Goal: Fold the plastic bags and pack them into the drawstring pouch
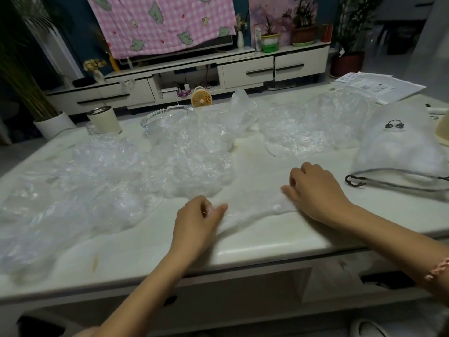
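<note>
White bench [243, 242], bare strip along its front edge, crumpled plastic bags [116, 181] heaped across left and back, drawstring pouch [398, 147] flat at far right, flattened bag [252, 198] near front edge, left hand [196, 220] pinching its left corner, right hand [315, 190] with curled fingers gripping its right side

Cup [104, 120], fan [201, 100] (perhaps an ashtray [167, 114]).

Loose bags [109, 186] covered the table's [267, 242] left half; another heap [311, 127] lay right of centre. The pouch [398, 142] lay at the right edge, papers [379, 88] behind it at the far-right corner.
</note>
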